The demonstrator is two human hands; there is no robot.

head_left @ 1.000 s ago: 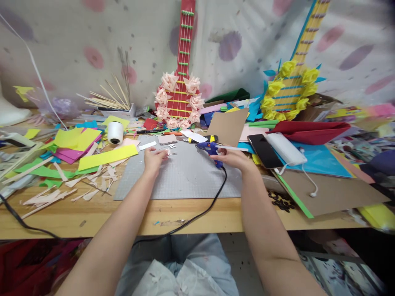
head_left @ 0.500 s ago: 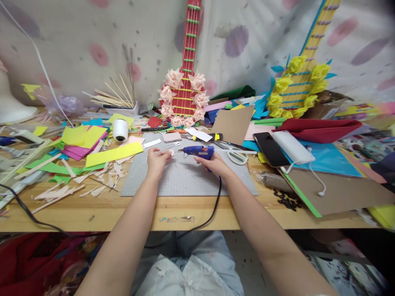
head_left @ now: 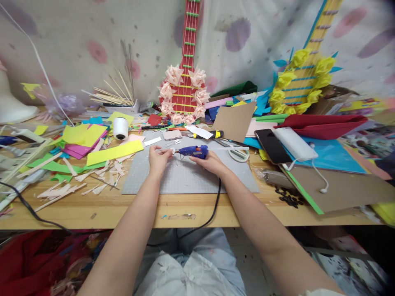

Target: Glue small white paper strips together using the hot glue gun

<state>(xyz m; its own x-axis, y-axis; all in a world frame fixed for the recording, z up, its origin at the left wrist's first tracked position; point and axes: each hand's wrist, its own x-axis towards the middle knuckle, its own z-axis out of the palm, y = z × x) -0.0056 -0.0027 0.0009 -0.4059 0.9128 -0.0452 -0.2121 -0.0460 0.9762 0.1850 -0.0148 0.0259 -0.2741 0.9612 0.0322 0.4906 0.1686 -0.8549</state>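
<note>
Extending between hands: glue gun

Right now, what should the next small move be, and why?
I would perhaps squeeze the blue glue gun gently: the right hand holds it with its nozzle close to the small white piece pinched in the left hand; whether they touch is too small to tell.
</note>
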